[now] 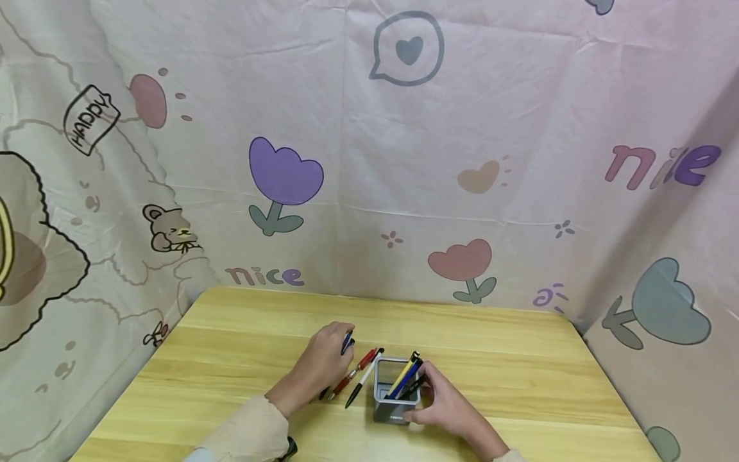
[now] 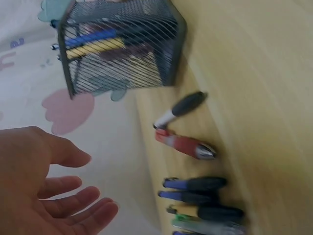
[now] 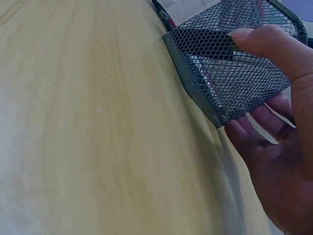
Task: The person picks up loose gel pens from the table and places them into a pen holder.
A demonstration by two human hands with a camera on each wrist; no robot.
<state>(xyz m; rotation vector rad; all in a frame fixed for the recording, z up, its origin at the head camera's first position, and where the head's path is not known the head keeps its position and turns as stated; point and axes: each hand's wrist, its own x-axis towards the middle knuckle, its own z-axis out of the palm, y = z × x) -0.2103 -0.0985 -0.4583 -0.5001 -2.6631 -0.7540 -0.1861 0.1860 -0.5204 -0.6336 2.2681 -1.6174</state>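
Note:
A black wire-mesh pen holder [image 1: 392, 412] stands on the table, with a yellow pen [image 1: 399, 380], a blue pen and black ones leaning inside. My right hand [image 1: 443, 401] grips its right side, thumb on one mesh wall and fingers around another in the right wrist view. To the left lie a white pen with a black grip [image 2: 188, 104] and a red pen [image 2: 186, 145]. Over more loose pens hovers my left hand [image 1: 324, 359], and the left wrist view shows its fingers loosely spread with nothing between them. Several blue, yellow and green pens [image 2: 203, 212] lie below it there.
The light wooden table [image 1: 519, 359] reaches back to a printed cloth [image 1: 369, 192], which hangs behind it and along both sides. A dark band shows at the left sleeve [image 1: 248, 430].

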